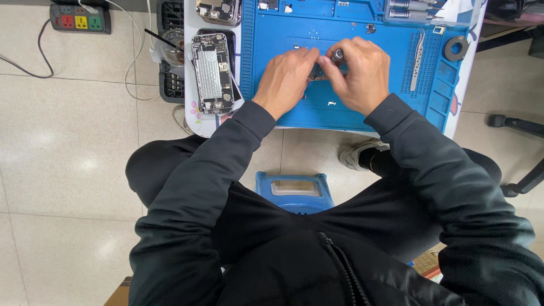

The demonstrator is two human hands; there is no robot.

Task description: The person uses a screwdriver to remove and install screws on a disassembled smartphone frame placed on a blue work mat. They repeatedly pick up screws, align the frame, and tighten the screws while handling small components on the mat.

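Both hands meet over the middle of a blue silicone repair mat (pixel 362 113) that covers most of a small white table (pixel 198 122). The left hand (pixel 286 79) lies knuckles up with its fingers curled down and pinched onto a small dark electronic part (pixel 318 72), which rests on the mat directly between the two hands and is mostly hidden by them. The right hand (pixel 360 73) is closed around a slim metal-capped screwdriver (pixel 338 55) — only its rounded silver top shows above the fingers, and the tip is hidden, so where it meets the part cannot be told. The two hands touch at the fingertips. To the left of the mat, on the bare strip of the table, lies an opened grey smartphone body (pixel 212 72) with its inner metal shields and boards showing, set on top of a black slab; another opened silver device (pixel 219 10) sits just above it at the table's far edge. On the right side of the mat a pair of silver tweezers (pixel 418 56) lies upright along a ridged section, and a black ring-shaped roll of tape (pixel 455 48) sits near the right corner. On the tiled floor at far left is a grey power strip (pixel 80 18) with coloured sockets. A blue plastic stool (pixel 294 190) shows between the person's knees — both sleeves are dark.
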